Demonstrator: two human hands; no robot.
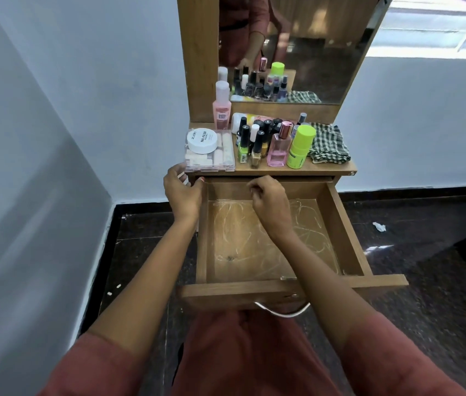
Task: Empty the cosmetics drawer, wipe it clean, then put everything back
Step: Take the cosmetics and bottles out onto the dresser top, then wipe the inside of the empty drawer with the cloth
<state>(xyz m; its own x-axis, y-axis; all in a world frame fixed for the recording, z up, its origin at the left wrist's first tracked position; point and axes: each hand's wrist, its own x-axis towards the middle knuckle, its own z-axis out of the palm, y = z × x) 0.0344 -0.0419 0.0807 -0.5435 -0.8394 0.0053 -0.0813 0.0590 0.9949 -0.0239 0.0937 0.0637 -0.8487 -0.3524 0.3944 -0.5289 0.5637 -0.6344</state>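
Drawer [240, 241] hanging open; left hand [181, 192] fingers spreading beside clear box [221, 155] on desk [327, 167], right hand [268, 204] fingers curling, can't tell if pinching

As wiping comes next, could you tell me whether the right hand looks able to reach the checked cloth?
Probably yes: the right hand hangs above the drawer, and the checked cloth lies at the shelf's right end with nothing before it; the green bottle stands beside it.
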